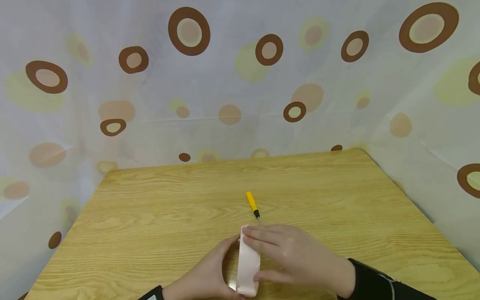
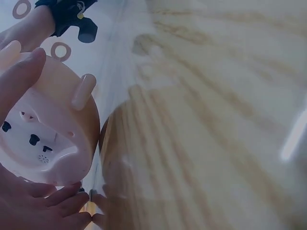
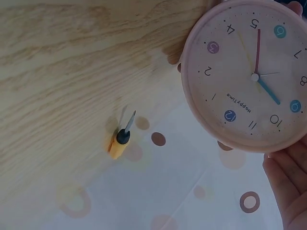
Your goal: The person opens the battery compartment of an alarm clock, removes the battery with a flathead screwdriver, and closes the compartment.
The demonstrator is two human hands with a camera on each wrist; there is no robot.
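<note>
A round pink clock (image 1: 248, 262) stands on edge on the wooden table (image 1: 150, 216), held between both hands. My left hand (image 1: 211, 268) grips it from the left, against its back. My right hand (image 1: 286, 252) grips it from the right, fingers over the top rim and thumb low on the rim. The left wrist view shows the clock's back (image 2: 48, 139) with small holes, and fingers (image 2: 48, 208) curled under it. In the right wrist view the clock's face (image 3: 249, 72) shows coloured numerals and hands. A small yellow-handled screwdriver (image 1: 253, 205) lies just beyond the clock, also visible as the screwdriver (image 3: 120, 139) in the right wrist view.
A white curtain (image 1: 232, 83) printed with brown and yellow rings hangs close behind and around the table's sides. The table's far edge (image 1: 232, 160) meets it. Bare wood stretches left and right of the hands.
</note>
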